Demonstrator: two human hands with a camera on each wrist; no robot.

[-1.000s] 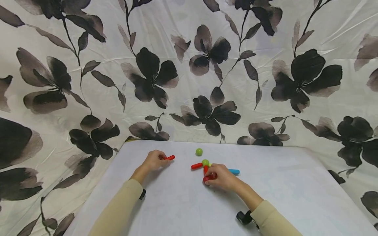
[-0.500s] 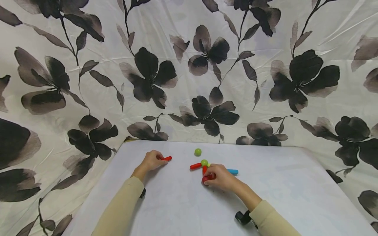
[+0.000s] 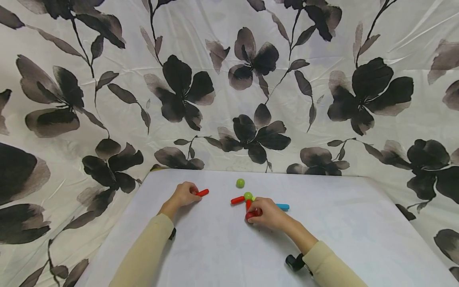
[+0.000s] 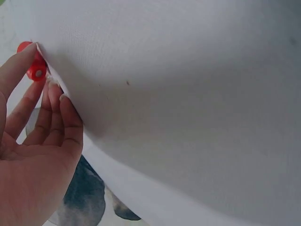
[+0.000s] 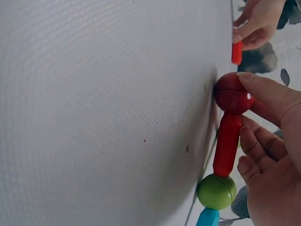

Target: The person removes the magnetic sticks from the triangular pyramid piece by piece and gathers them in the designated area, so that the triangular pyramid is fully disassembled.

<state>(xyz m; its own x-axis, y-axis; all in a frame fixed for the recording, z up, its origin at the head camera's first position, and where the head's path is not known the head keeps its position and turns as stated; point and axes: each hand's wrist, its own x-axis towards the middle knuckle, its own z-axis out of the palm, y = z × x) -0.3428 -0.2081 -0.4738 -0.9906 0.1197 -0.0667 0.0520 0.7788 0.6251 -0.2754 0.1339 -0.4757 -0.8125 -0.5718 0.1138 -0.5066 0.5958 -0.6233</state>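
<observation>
My left hand (image 3: 184, 194) pinches a short red rod (image 3: 203, 193) between thumb and fingers over the table's left part. A pale round spot shows on the rod's end (image 4: 37, 73) in the left wrist view. My right hand (image 3: 267, 213) grips a red ball (image 5: 233, 93). From that ball a red rod (image 5: 227, 143) runs to a green ball (image 5: 216, 191), then a blue rod (image 5: 208, 217). Farther back, another green ball (image 3: 248, 196) joins a red rod on its left (image 3: 237, 200), one toward me (image 3: 248, 205), and a yellow-green piece partly behind my right hand.
A loose green ball (image 3: 240, 183) lies near the far edge of the white table (image 3: 201, 247). A floral cloth (image 3: 305, 99) hangs behind the table and at its sides. Each wrist wears a black device, like the one on the right (image 3: 295, 263).
My left hand has drawn the red rod slightly to the left, away from the joined pieces. The right hand keeps its grip on the red ball in nearly the same place.
</observation>
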